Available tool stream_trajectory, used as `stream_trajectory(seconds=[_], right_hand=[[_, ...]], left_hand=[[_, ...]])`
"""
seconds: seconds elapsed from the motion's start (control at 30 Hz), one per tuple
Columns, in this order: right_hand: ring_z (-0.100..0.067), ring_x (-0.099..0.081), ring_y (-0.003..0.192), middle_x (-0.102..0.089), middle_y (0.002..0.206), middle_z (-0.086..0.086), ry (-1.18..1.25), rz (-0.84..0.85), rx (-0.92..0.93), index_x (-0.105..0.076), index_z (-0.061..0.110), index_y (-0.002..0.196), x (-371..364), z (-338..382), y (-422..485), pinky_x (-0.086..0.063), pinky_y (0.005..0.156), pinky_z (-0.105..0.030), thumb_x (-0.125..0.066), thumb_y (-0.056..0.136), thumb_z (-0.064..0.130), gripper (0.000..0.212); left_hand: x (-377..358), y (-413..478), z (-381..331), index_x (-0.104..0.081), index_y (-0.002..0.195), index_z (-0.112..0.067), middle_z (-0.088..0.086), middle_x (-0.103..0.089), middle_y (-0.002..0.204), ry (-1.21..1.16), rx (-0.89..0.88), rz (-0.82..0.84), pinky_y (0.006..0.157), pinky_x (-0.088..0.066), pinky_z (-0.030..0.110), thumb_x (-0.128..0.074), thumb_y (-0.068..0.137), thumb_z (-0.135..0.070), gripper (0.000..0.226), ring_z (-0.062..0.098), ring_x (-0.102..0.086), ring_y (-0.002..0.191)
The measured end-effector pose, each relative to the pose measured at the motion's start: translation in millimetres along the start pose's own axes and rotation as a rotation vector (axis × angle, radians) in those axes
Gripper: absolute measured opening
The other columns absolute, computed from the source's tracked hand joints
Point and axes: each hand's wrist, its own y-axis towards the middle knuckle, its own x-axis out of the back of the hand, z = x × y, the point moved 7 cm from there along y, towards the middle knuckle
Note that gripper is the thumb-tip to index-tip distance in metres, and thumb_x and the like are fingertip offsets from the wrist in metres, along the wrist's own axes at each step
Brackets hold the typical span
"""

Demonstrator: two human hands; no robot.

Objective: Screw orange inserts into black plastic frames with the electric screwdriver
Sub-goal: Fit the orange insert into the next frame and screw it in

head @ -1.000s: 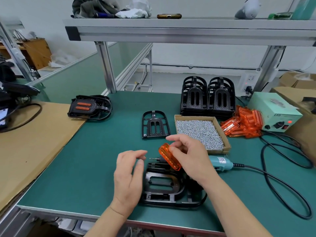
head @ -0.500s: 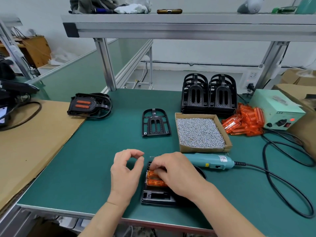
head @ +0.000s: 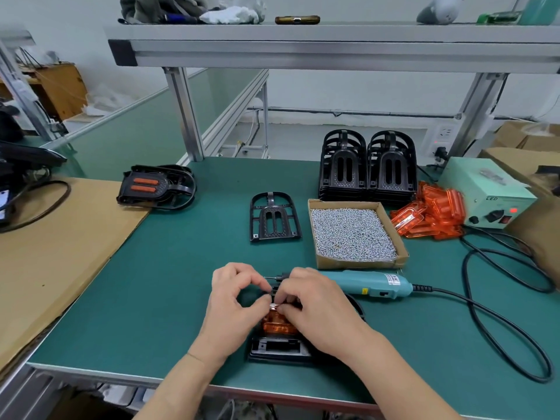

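Left hand: thumb and forefinger were curled into a pinch on a small silver screw, the other fingers loosely bent. Right hand: fingers were curled down, their tips meeting the same screw from the other side; whether it gripped the screw or only steadied it could not be told. Both hands were over an orange translucent plastic insert, which sat in a black plastic frame at the near edge of the green bench mat. No driven screw showed in this unit, though the hands hid most of it. Teal corded electric screwdriver: lay unheld on the mat just behind the right hand. Completed stock: one black frame with two orange bars fitted, set well apart at the left, where the brown cardboard sheet met the mat. Outstanding stock: one empty black frame flat at mid-mat; two stacks of empty black frames at the back; a heap of loose orange inserts beside them; an open cardboard tray full of silver screws. Assessment: the current unit was at the screw-placing stage, with driving yet to come; the batch looked barely begun.
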Motion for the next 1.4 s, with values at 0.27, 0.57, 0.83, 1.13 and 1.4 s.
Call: stream_trajectory(seconds=[0.27,0.57,0.83,1.13,1.4], right_hand=[[-0.007,-0.065,0.082,-0.071,0.084,0.014,0.497,-0.442,-0.37,-0.074,0.029,0.091,49.8,-59.4,-23.6,-0.052,0.08,-0.024,-0.068,0.093,0.013,0.017],[-0.007,-0.064,0.077,-0.071,0.078,0.009,0.694,-0.593,-0.447,-0.074,0.021,0.09,54.4,-80.9,-37.6,-0.053,0.078,-0.023,-0.065,0.095,0.004,0.019],[-0.012,-0.058,0.052,-0.067,0.068,-0.002,0.8,-0.626,-0.542,-0.07,0.012,0.082,47.5,-90.9,-46.0,-0.038,0.047,-0.013,-0.064,0.098,0.017,0.017],[-0.018,-0.058,0.043,-0.065,0.057,-0.008,0.743,-0.598,-0.525,-0.07,0.017,0.066,52.7,-91.3,-58.9,-0.043,0.048,-0.019,-0.06,0.099,0.038,0.041],[-0.022,-0.076,0.078,-0.078,0.09,-0.009,1.053,-0.663,-0.559,-0.069,0.012,0.1,58.1,-84.9,-54.5,-0.04,0.039,-0.019,-0.06,0.081,0.059,0.052]], left_hand=[[-3.8,8.1,-4.9,-0.067,0.104,-0.046,-0.024,-0.048,0.108,0.068,-0.009,0.067,0.097,-0.024,0.007,-0.073,0.079,-0.037,0.027,0.001,-0.037,0.118],[-58.4,63.1,-26.5,-0.062,0.13,-0.034,-0.008,-0.061,0.123,0.583,-0.094,0.59,0.107,-0.031,0.04,-0.063,0.088,-0.06,0.05,0.018,-0.043,0.12],[-85.3,78.3,-30.1,-0.064,0.116,-0.018,-0.005,-0.059,0.106,0.478,0.021,0.839,0.088,-0.045,0.028,-0.08,0.08,-0.04,0.045,0.016,-0.056,0.1],[-73.2,85.9,-68.7,-0.065,0.103,-0.017,-0.007,-0.058,0.093,0.636,-0.293,0.651,0.081,-0.029,0.032,-0.068,0.087,-0.049,0.036,0.017,-0.052,0.089],[-62.1,82.1,-123.1,-0.067,0.097,-0.019,-0.011,-0.057,0.086,0.464,-0.481,0.301,0.09,-0.032,0.034,-0.063,0.081,-0.055,0.04,0.016,-0.051,0.088]])
